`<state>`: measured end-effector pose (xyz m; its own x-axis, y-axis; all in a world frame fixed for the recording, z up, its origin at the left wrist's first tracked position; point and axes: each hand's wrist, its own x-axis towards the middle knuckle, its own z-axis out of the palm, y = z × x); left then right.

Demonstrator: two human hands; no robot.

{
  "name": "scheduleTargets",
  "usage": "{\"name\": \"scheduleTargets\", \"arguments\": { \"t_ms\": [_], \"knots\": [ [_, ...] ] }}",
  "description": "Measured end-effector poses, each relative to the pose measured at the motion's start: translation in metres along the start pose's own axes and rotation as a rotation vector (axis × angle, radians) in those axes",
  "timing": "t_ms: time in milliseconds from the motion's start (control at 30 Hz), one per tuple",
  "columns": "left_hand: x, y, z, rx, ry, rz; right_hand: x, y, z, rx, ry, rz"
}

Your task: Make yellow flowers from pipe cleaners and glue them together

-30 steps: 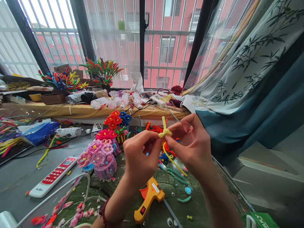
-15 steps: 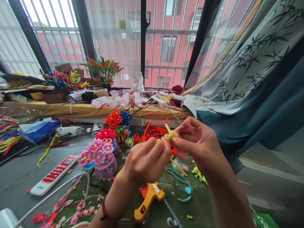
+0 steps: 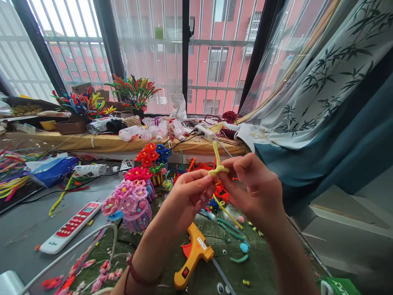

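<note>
Both hands hold a yellow pipe cleaner up in front of me, above the table. My left hand pinches the twisted knot from the left with thumb and forefinger. My right hand pinches it from the right. One end of the pipe cleaner sticks straight up from the knot; a long yellow tail hangs down between my hands toward the table.
An orange glue gun lies below my hands on the green mat. Pink pipe-cleaner flower baskets stand at left, a white and red remote further left. Loose pipe cleaners, googly eyes and bottles litter the table and sill; curtains hang at right.
My left hand has turned from a curled fist over the knot to a fingertip pinch. The upright end of the pipe cleaner now stands taller and straighter.
</note>
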<state>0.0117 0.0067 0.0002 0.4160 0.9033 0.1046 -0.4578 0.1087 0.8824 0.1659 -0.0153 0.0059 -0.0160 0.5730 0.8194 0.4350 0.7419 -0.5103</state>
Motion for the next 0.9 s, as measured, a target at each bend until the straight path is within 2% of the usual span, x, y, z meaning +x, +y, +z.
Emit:
{"name": "scheduleTargets", "arguments": {
  "t_ms": [167, 367, 467, 533, 633, 733, 833, 900],
  "knots": [
    [-0.001, 0.002, 0.000, -0.065, -0.008, -0.066, 0.001, 0.006, -0.003, -0.076, -0.062, -0.083],
    [0.002, -0.006, 0.007, 0.000, 0.092, 0.099, 0.001, 0.003, 0.002, -0.021, -0.035, -0.029],
    [-0.002, -0.011, 0.010, 0.133, 0.152, 0.259, 0.001, 0.003, 0.006, 0.064, 0.000, 0.062],
    [-0.006, -0.012, 0.009, 0.362, 0.204, 0.411, 0.000, 0.003, 0.007, 0.169, 0.002, 0.121],
    [-0.009, -0.012, 0.006, 0.795, 0.264, 0.718, 0.000, -0.001, 0.007, 0.345, 0.000, 0.227],
    [-0.007, -0.011, 0.002, 1.075, 0.242, 1.035, 0.001, -0.005, 0.008, 0.477, -0.011, 0.302],
    [-0.006, -0.009, 0.002, 1.115, 0.234, 1.113, 0.003, -0.005, 0.007, 0.572, -0.010, 0.325],
    [-0.007, -0.007, 0.002, 1.088, 0.239, 1.024, 0.004, -0.001, 0.005, 0.601, -0.017, 0.355]
  ]
}}
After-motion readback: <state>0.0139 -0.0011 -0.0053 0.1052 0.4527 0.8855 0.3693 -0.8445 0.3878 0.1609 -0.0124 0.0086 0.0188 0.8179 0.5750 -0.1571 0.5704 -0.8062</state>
